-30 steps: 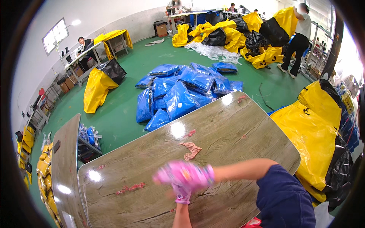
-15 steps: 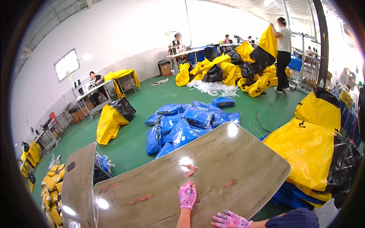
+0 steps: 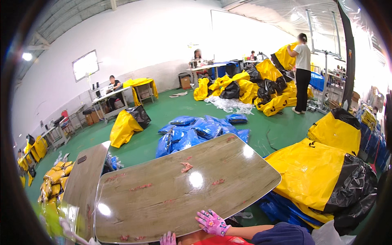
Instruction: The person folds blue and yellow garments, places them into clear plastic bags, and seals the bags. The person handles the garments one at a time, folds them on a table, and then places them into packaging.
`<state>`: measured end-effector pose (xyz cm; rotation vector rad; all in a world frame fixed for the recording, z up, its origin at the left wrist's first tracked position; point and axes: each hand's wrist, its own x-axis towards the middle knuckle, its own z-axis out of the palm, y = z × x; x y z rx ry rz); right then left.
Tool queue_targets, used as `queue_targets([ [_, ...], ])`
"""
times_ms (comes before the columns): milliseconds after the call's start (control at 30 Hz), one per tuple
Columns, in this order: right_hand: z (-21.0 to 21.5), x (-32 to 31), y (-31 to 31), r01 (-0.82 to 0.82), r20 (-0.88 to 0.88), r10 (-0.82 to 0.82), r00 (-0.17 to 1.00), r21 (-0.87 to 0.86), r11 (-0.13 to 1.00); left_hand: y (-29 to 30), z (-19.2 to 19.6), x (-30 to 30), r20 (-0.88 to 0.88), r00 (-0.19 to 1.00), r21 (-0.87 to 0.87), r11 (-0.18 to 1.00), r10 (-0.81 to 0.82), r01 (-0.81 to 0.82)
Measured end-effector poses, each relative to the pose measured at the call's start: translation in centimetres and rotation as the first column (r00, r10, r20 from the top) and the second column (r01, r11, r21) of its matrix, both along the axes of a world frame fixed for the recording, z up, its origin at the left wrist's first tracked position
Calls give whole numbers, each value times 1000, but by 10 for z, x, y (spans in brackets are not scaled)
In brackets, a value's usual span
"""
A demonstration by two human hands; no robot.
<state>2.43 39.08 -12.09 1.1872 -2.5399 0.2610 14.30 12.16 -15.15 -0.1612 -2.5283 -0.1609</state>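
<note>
Wood-look table (image 3: 157,208): gloved right hand (image 3: 213,223) at near edge, fingers spread; left hand (image 3: 168,238) left of it, mostly cropped, finger state unclear. Pink scrap (image 3: 186,167) farther.

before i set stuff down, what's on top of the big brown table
On the table: pink scrap, reddish patches; left hand and right hand at the near edge. Surface under scrap and hands is hidden.

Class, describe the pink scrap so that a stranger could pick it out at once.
Find the large wood-patterned table in front of the blue packages. Roughly midway along its far half lies the pink scrap. Unlike the streaky red marks around it, it is one crumpled, paler piece.
</note>
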Motion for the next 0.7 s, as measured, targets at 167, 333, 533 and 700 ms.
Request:
queue_targets([
  [167, 3, 42, -9, 30, 44, -30, 999, -14, 999, -39, 42, 57, 221, 906, 193, 894, 362, -404],
  [333, 11, 58, -19, 1, 127, 1, 992, -21, 1000, -58, 32, 92, 462, 783, 415, 679, 416, -605],
  [533, 26, -7, -47, -54, 644, 380, 665, -465, 883, -95, 25, 119, 539, 754, 691, 315, 375, -650],
  [700, 38, -101, -64, 130, 611, 290, 737, -549, 826, -119, 103, 43, 262, 948, 960, 48, 183, -275],
])
